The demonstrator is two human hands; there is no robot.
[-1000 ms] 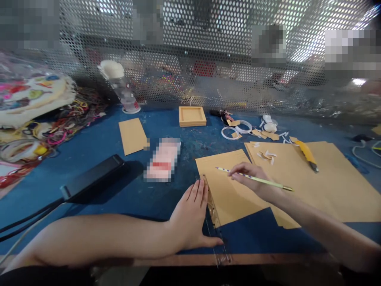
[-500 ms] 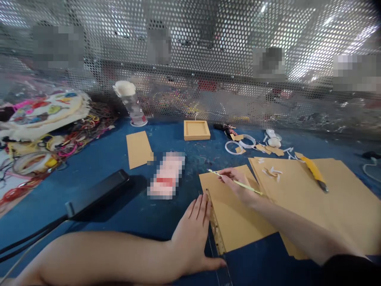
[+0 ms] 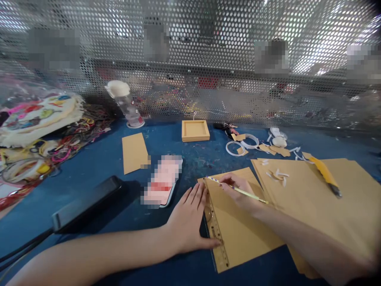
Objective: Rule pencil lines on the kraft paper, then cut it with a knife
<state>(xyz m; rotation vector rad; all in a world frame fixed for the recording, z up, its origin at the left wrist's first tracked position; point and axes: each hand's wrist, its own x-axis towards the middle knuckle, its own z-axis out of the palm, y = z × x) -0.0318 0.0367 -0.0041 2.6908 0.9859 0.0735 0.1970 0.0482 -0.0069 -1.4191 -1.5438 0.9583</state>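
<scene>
My left hand (image 3: 189, 218) lies flat with fingers stretched out, pressing on a clear plastic ruler (image 3: 219, 254). The ruler runs along the left edge of a brown cardboard sheet (image 3: 247, 238); the fingers partly cover its upper end and the thumb rests across it lower down. Over the upper part of the sheet, my right hand (image 3: 239, 192) is closed around a slender pale yellow-green pencil (image 3: 248, 194) with a dotted end. The dotted end points toward the top of the ruler, close to the sheet's upper left corner.
Larger cardboard sheets (image 3: 309, 210) at right carry a yellow utility knife (image 3: 326, 174) and white scraps. Behind are tape rings (image 3: 235, 149) and a wooden tray (image 3: 195, 139). A phone (image 3: 169, 194), small card (image 3: 133, 155), black power strip (image 3: 86, 202) and plastic cup (image 3: 132, 113) stand left.
The ruler and my left hand have shifted up along the sheet's left edge, and the thumb now rests on the ruler over the sheet. My right hand keeps the pencil near the upper corner.
</scene>
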